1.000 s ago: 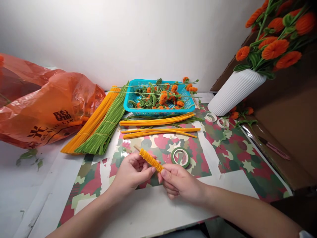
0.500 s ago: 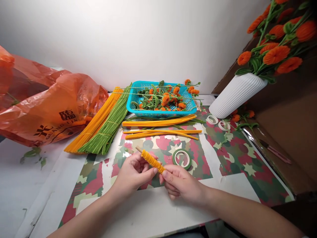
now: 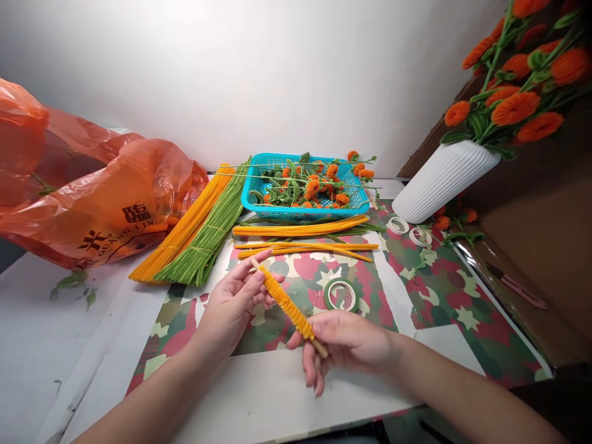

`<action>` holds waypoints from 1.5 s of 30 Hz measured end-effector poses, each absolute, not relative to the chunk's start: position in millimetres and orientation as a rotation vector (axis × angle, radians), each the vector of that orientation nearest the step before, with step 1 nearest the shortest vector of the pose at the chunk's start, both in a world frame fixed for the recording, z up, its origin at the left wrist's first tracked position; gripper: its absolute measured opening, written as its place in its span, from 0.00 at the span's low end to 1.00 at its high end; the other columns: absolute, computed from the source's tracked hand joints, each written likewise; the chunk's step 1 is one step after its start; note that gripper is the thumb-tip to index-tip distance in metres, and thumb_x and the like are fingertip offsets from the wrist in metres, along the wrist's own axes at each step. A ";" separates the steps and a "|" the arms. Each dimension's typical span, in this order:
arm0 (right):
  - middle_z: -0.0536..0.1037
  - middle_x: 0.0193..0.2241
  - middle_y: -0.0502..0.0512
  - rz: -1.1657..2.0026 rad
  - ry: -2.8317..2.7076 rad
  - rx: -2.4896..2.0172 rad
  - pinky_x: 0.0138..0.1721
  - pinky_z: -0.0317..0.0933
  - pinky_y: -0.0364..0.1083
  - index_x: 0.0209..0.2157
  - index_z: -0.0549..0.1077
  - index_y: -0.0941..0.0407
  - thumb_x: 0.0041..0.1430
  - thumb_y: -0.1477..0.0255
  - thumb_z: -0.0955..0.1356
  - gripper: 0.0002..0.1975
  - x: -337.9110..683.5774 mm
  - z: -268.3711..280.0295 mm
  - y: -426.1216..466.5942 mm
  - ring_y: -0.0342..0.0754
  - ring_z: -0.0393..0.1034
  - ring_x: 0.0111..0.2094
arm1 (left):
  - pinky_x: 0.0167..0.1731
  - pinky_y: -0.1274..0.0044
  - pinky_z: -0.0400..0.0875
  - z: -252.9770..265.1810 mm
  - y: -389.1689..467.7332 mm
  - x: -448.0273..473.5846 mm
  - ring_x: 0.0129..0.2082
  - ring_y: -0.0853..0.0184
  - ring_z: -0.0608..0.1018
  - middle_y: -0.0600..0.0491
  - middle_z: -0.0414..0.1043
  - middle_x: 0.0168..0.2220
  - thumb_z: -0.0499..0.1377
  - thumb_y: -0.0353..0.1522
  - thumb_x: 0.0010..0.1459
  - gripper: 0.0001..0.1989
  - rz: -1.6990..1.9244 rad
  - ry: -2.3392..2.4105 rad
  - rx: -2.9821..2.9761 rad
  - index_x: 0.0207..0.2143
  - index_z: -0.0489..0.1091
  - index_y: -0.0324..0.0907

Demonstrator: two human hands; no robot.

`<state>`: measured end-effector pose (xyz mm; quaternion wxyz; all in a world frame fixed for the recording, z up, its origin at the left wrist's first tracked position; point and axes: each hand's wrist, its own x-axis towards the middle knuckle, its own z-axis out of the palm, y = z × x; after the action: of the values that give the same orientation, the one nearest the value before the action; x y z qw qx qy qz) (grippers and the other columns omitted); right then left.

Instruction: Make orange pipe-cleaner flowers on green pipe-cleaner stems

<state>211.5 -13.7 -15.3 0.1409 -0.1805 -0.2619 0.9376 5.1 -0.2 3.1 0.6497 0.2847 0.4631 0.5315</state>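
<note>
A yellow pipe cleaner [image 3: 287, 303] is wound in tight coils around a thin wooden stick [image 3: 320, 348], which slants down to the right above the table. My left hand [image 3: 235, 302] pinches the stick's upper end between thumb and fingers. Near the lower end of the coil, my right hand [image 3: 345, 342] grips with thumb and forefinger, its other fingers loosely curled below. Bare wood shows at both ends of the coil. Just beyond my right hand lies a roll of green tape [image 3: 329, 296].
Loose yellow pipe cleaners [image 3: 300, 229] lie before a blue basket [image 3: 250, 206] of orange flowers. Yellow bundles [image 3: 185, 225] and green bundles [image 3: 208, 237] rest beside an orange plastic bag [image 3: 106, 197]. At right stand a white vase [image 3: 441, 182], white tape rolls [image 3: 398, 226] and a pink-handled cutter [image 3: 522, 290].
My left hand has moved up to the stick's upper end. The coil looks longer and more of the stick shows past my right hand, whose lower fingers have loosened.
</note>
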 end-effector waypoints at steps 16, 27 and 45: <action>0.79 0.23 0.56 2.584 -0.707 -0.536 0.24 0.65 0.40 0.32 0.71 0.63 0.54 0.59 0.71 0.19 197.6 -26.2 -29.5 0.42 0.74 0.19 | 0.14 0.83 0.62 -12.3 -14.0 15.2 0.16 0.73 0.67 0.57 0.64 0.15 0.63 0.49 0.50 0.22 0.881 1.037 1.017 0.25 0.75 0.37; 0.77 0.20 0.53 2.584 -0.666 -0.538 0.24 0.68 0.42 0.31 0.70 0.63 0.54 0.58 0.71 0.20 196.7 -29.5 -31.3 0.43 0.74 0.19 | 0.21 0.81 0.64 -12.3 -18.2 19.5 0.21 0.72 0.69 0.53 0.69 0.20 0.63 0.49 0.50 0.22 0.838 0.947 1.060 0.25 0.74 0.37; 0.77 0.20 0.54 2.678 -0.665 -0.574 0.23 0.67 0.42 0.34 0.70 0.64 0.58 0.56 0.66 0.22 209.2 -23.9 -17.1 0.44 0.73 0.19 | 0.20 0.83 0.64 -6.5 -7.1 3.6 0.23 0.72 0.69 0.52 0.74 0.28 0.65 0.43 0.51 0.15 1.273 1.081 0.657 0.35 0.77 0.41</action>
<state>209.2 -17.1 -23.9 0.1610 -0.2011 -0.2330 0.9377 3.6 -7.1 -6.5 0.6237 0.2863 0.4707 0.5545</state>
